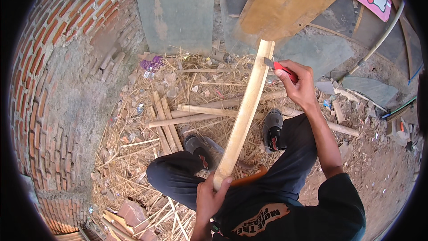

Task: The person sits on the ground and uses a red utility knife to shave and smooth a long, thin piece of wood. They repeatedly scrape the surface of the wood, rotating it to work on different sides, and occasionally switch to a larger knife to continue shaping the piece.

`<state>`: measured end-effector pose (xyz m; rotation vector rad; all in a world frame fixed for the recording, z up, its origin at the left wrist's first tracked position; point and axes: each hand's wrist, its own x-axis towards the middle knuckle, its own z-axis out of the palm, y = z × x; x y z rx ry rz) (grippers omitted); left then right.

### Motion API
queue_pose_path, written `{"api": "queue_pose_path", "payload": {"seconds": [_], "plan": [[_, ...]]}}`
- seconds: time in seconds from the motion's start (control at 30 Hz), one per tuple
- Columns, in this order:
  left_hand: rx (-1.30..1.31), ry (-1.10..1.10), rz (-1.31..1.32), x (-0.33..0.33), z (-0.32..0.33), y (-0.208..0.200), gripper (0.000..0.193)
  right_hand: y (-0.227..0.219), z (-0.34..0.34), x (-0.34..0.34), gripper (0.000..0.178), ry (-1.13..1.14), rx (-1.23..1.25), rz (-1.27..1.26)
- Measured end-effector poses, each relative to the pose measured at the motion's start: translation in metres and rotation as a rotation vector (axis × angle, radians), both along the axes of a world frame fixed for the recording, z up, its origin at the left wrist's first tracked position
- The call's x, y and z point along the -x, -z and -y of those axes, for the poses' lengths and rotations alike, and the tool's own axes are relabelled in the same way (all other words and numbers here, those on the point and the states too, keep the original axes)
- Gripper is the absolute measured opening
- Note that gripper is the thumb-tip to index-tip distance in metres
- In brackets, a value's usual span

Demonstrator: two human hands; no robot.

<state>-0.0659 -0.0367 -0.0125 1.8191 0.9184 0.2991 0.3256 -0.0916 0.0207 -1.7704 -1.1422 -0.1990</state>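
A long split bamboo strip (pixel 244 118) slants upward from my lap, its pale hollow side showing. Around its lower end my left hand (pixel 211 197) is closed, thumb on top. Near the upper end my right hand (pixel 298 82) grips a red-handled utility knife (pixel 285 70). The knife's blade lies against the strip's right edge, close to a node. Whether the blade has cut in cannot be made out.
Several bamboo pieces (pixel 167 122) lie between and beside my shoes (pixel 273 127) on straw and rubble. A brick wall (pixel 44 120) rises at left. Boards (pixel 176 15) and a brown panel (pixel 285 4) lean at the back. A brick chunk (pixel 133 214) sits lower left.
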Motion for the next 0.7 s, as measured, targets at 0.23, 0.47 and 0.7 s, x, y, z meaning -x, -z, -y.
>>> {"api": "queue_pose_path", "payload": {"seconds": [0.23,0.47,0.7], "plan": [[0.069,0.094,-0.026,0.026,0.005,-0.005,0.037,-0.006,0.004,-0.083,0.036,0.281,0.088,-0.072],[-0.009,-0.086,0.018,0.017,-0.023,0.01,0.029,0.009,0.025,-0.076,0.038,0.072,0.863,0.124],[0.306,-0.029,0.253,-0.013,-0.035,0.023,0.032,-0.004,0.019,0.043,0.028,-0.126,0.365,-0.12]]}}
